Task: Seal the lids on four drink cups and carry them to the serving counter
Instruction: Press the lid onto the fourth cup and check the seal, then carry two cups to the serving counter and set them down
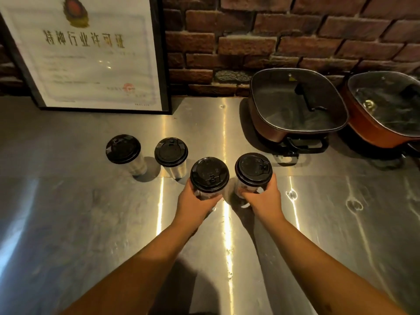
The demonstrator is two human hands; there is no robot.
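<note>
Four cups with black lids on a steel surface (91,223). Left hand (193,204) wraps around cup 3 (209,176), fingers curled on its side below the lid. Right hand (264,197) grips cup 4 (253,170) the same way, thumb on the near side. Both held cups sit near the middle of the surface, close together but apart; hard to tell whether their bases touch the surface or are lifted, hands hide them. Cup 1 (123,151) and cup 2 (171,155) stand free, upright, side by side, farther toward the back edge and left of the held pair. Cup 2 is just beside cup 3. All four lids look seated on the rims.

Framed certificate (86,53) leans on the brick wall (250,30) at the back left edge. Two lidded electric pans at the back right: pan 1 (297,105) with a glass lid, pan 2 (386,110) beside it at the right edge, partly cut off. Both forearms reach in from the near edge.
</note>
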